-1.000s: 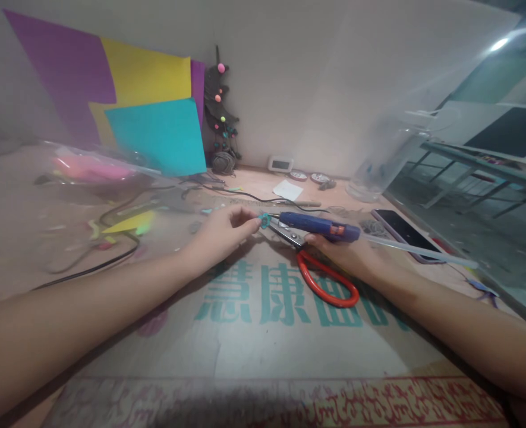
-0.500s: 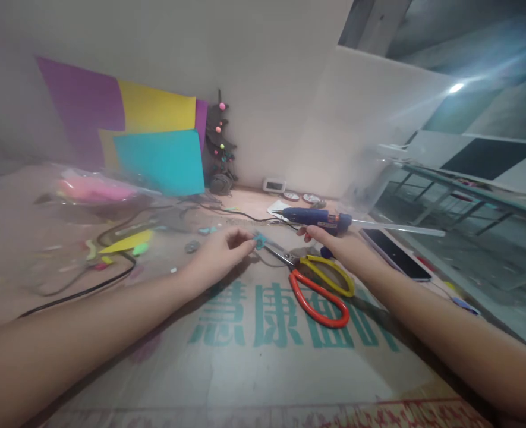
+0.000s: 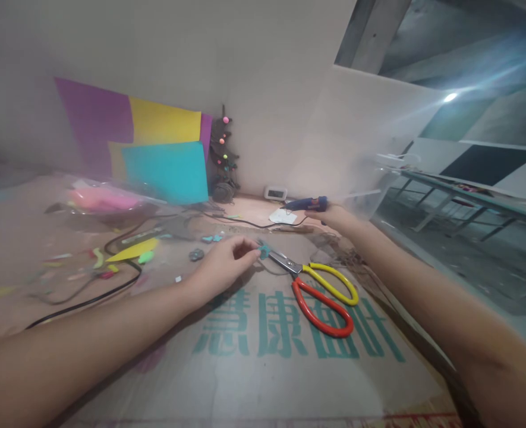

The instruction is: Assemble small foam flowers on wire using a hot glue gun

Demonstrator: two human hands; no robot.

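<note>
While seemingly pinched: small teal piece (image 3: 264, 250) between left-hand fingers (image 3: 249, 249), beside scissors (image 3: 320, 289).

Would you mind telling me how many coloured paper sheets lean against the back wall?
3: a purple sheet at the back left, a yellow sheet overlapping it, and a teal sheet in front. Others may be hidden behind these.

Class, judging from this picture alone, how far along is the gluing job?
Looks done: cut scraps lie on the table and the scissors are set down. In hand: the left hand pinches a small teal piece; the right hand holds the glue gun far from it. Left: nothing shows the piece fixed to anything.
</note>
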